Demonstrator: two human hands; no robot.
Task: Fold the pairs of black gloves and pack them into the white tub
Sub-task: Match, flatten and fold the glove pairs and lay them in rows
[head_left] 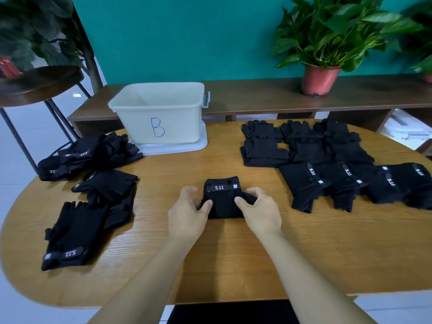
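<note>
A folded pair of black gloves (224, 198) with a "5.11" wrist strap lies at the middle of the wooden table (229, 258). My left hand (187, 211) pinches its left edge and my right hand (259, 210) pinches its right edge, thumbs on top. The white tub (159, 113), marked with a blue "B", stands on its lid at the back of the table, beyond the pair. Its inside looks bare.
Loose black gloves (77, 232) lie in heaps on the left side of the table. Several more black gloves (327, 164) lie in rows on the right. A potted plant (320, 80) stands on the bench behind. A round stool (39, 83) is at the far left.
</note>
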